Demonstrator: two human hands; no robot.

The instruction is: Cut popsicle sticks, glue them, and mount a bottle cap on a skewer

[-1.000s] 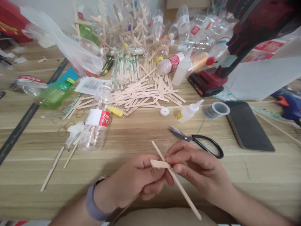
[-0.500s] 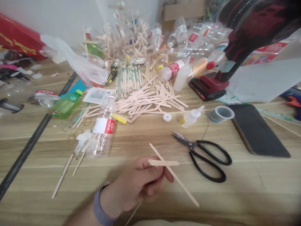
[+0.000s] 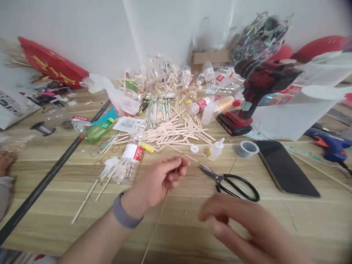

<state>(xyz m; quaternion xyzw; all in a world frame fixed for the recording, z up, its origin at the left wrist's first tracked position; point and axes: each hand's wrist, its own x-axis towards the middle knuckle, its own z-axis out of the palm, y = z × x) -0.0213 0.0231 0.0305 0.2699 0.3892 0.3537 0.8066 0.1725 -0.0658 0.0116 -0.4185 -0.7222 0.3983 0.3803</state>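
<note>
My left hand [image 3: 165,178], with a purple band at the wrist, is closed in a pinch on the crossed wooden sticks [image 3: 189,157]. One stick shows beyond the fingertips; the rest is hidden by the hand. A long thin stick [image 3: 155,227] runs below this hand towards the front edge. My right hand [image 3: 242,223] is blurred at the lower right, thumb and forefinger slightly apart, with nothing visible between them. It is nearest the black-handled scissors [image 3: 220,179]. Behind the scissors stand a small glue bottle [image 3: 215,150] and its white cap [image 3: 194,149].
Loose wooden sticks [image 3: 176,130] lie piled behind my hands. A plastic bottle [image 3: 129,157] lies to the left. On the right are a spool [image 3: 247,149], a phone [image 3: 287,168], a red cordless drill [image 3: 244,99] and a blue glue gun [image 3: 331,143]. Another person's hand [image 3: 7,161] shows at far left.
My right hand has come into view from the lower right. My left hand has turned, so the stick cross shows less. The camera view has tilted up, revealing more background.
</note>
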